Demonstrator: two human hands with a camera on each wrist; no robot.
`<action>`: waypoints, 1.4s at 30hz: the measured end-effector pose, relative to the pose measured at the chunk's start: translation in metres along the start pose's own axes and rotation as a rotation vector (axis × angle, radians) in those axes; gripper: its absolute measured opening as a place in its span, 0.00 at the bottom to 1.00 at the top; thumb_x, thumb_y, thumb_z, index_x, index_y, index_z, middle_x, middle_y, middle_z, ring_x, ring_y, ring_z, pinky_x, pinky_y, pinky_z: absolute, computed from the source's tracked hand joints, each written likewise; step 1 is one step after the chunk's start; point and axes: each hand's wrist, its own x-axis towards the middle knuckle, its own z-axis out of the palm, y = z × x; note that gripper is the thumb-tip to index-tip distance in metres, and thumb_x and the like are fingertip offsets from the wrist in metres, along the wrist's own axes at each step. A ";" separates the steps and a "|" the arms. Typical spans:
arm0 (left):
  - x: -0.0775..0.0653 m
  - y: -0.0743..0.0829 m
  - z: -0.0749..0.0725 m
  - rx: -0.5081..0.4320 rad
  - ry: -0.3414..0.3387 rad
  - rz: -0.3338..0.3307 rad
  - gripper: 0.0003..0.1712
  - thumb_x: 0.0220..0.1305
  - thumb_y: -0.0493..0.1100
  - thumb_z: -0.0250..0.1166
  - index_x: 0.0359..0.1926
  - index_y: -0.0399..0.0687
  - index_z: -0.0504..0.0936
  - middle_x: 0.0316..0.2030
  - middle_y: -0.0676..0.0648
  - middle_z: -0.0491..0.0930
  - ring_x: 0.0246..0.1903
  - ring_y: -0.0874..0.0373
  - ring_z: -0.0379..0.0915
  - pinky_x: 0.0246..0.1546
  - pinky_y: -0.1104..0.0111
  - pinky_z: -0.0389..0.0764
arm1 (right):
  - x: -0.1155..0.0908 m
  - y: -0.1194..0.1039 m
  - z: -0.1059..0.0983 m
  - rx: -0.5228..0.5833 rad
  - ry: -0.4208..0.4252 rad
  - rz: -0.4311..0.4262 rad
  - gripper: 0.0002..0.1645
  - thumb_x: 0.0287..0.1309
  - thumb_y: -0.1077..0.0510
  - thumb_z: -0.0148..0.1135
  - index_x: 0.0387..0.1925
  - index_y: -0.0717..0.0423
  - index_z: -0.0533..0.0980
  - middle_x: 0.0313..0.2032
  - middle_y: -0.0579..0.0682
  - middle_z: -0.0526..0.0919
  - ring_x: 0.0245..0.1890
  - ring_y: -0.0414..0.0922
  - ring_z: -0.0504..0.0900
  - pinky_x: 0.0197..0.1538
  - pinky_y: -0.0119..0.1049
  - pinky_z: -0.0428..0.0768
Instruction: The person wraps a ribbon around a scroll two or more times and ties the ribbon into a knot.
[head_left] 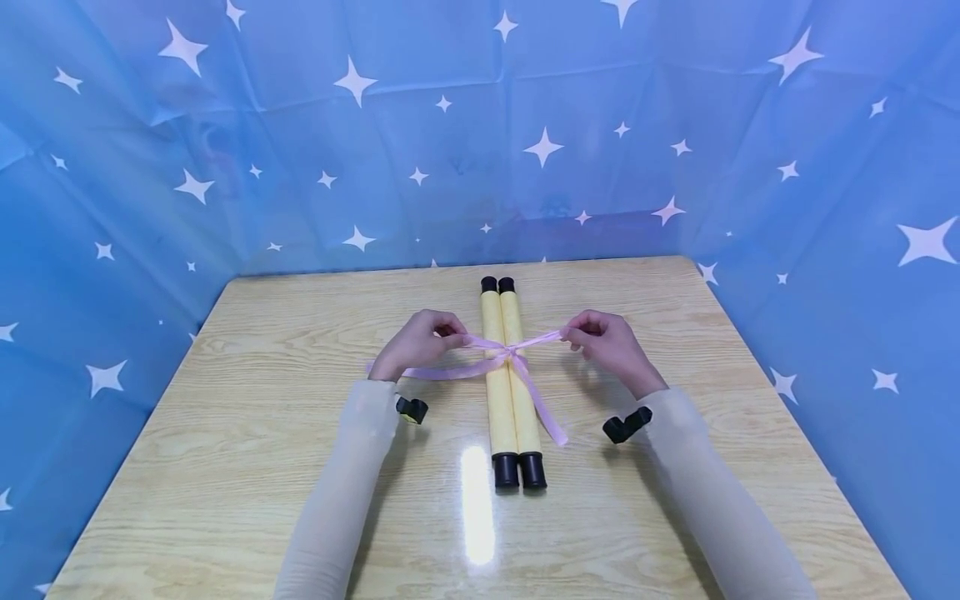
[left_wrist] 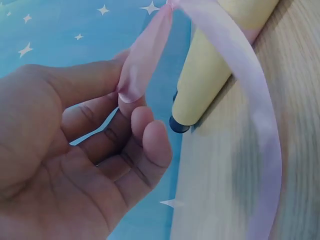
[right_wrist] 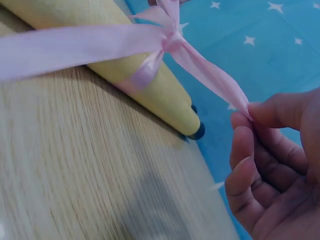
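Two pale yellow scrolls [head_left: 501,400] with black end knobs lie side by side on the table, pointing away from me. A pink ribbon [head_left: 542,408] goes around both near their middle and is knotted on top. My left hand [head_left: 424,340] pinches one ribbon loop [left_wrist: 145,65] between thumb and forefinger, left of the knot. On the other side my right hand [head_left: 611,343] pinches the opposite loop [right_wrist: 212,80] the same way. Both loops stretch outward from the knot [right_wrist: 173,42]. One loose tail trails left beneath my left hand; another hangs toward the lower right over the scrolls.
The scrolls rest on a light wood-grain table [head_left: 247,433]. A blue cloth with white stars [head_left: 450,133] hangs behind the table and along both sides. A bright light reflection [head_left: 477,504] shows on the tabletop in front of the scrolls.
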 end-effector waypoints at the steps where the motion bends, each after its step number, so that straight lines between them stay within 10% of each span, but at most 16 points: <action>1: 0.000 -0.001 0.000 -0.003 0.006 -0.005 0.07 0.73 0.43 0.65 0.39 0.47 0.87 0.37 0.44 0.84 0.38 0.52 0.75 0.38 0.68 0.75 | 0.001 0.002 -0.001 -0.006 0.006 0.003 0.17 0.71 0.42 0.62 0.46 0.51 0.81 0.45 0.64 0.84 0.44 0.60 0.81 0.43 0.46 0.84; 14: 0.003 -0.008 0.001 -0.055 -0.001 -0.035 0.07 0.73 0.42 0.64 0.40 0.45 0.87 0.40 0.38 0.83 0.36 0.51 0.73 0.35 0.67 0.74 | 0.000 0.012 -0.008 0.120 0.034 0.014 0.07 0.68 0.55 0.66 0.39 0.55 0.79 0.37 0.57 0.87 0.38 0.53 0.85 0.40 0.39 0.85; 23: -0.001 -0.010 -0.001 -0.073 -0.014 -0.061 0.07 0.72 0.42 0.65 0.41 0.45 0.87 0.42 0.34 0.83 0.32 0.56 0.72 0.33 0.69 0.75 | 0.000 0.010 -0.015 0.054 -0.055 0.051 0.19 0.66 0.51 0.69 0.54 0.55 0.84 0.42 0.43 0.89 0.40 0.51 0.83 0.45 0.41 0.84; 42: -0.001 -0.025 0.003 -0.060 -0.005 -0.089 0.10 0.73 0.46 0.64 0.41 0.45 0.87 0.39 0.36 0.83 0.29 0.56 0.72 0.36 0.66 0.75 | 0.002 0.017 -0.022 -0.119 0.026 0.033 0.15 0.66 0.47 0.69 0.47 0.52 0.86 0.38 0.61 0.86 0.36 0.53 0.81 0.39 0.40 0.81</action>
